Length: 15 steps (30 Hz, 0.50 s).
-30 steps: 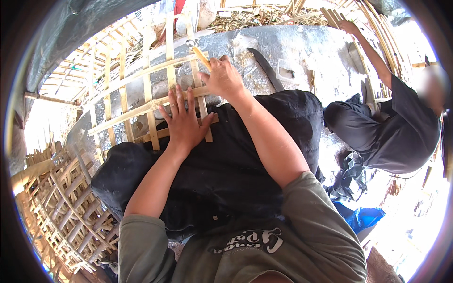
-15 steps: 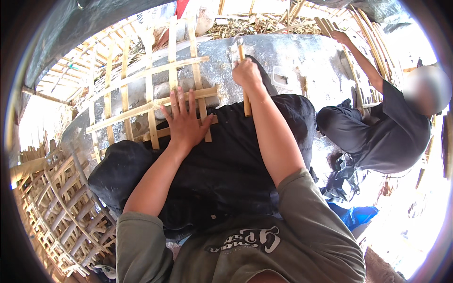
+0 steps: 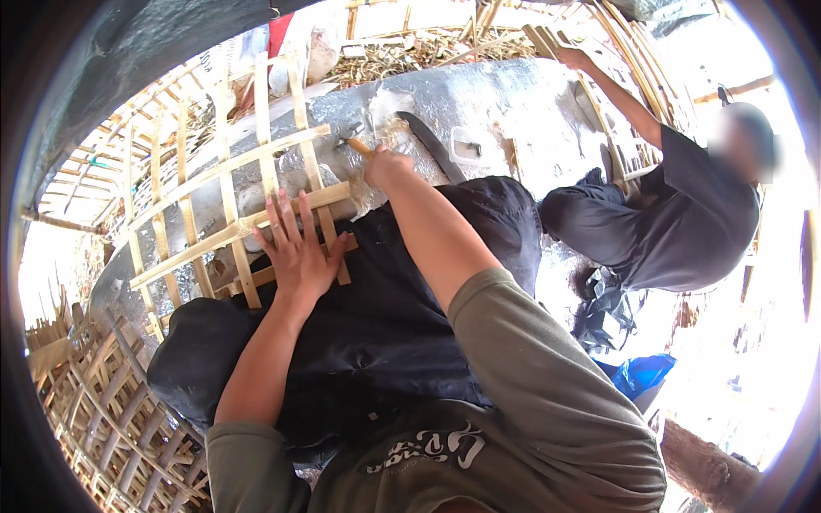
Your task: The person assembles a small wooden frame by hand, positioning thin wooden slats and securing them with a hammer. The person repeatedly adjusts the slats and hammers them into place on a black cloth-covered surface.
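Note:
A lattice of pale bamboo slats [image 3: 201, 250] lies across my lap and the grey surface before me. My left hand [image 3: 295, 252] rests on it, fingers spread over a long crosswise slat near the lattice's right end. In my right hand [image 3: 389, 168] is a hammer [image 3: 358, 147], gripped by its wooden handle. Its metal head is just right of the lattice, apart from the slats. The lower end of the handle is hidden by my hand and forearm. Beyond that hand lies a dark curved blade [image 3: 430, 145], its near end reaching my knee.
A clear plastic box [image 3: 466, 147] with small dark contents sits right of the blade. Another person [image 3: 684, 205] sits at the right, one hand on bamboo strips [image 3: 540, 40]. Finished-looking lattices [image 3: 107, 406] are stacked at lower left. Bamboo scraps [image 3: 410, 61] lie at the back.
My right hand and the hammer have moved left toward the lattice, with the hammer tilted over from upright. My left hand stays spread on the slats. The whole view has shifted somewhat.

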### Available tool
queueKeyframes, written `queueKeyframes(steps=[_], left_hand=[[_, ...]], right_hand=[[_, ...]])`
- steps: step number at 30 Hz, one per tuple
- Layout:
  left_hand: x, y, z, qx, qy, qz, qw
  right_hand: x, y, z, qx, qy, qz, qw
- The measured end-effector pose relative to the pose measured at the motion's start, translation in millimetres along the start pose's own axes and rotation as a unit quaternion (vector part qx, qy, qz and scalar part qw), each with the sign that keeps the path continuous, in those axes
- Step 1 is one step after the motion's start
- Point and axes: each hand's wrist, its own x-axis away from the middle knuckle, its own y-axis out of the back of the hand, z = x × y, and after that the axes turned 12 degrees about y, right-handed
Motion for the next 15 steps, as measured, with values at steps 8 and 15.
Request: queueKeyframes(steps=[8, 15], left_hand=[[-3, -1, -2, -0.018, -0.015, -0.006, 1.0], [-3, 1, -1, -0.016, -0.004, 0.003, 1.0]], right_hand=[[20, 39, -12, 0.068, 0.064, 0.158, 0.983], [35, 145, -113, 0.021, 0.045, 0.056, 0.997]])
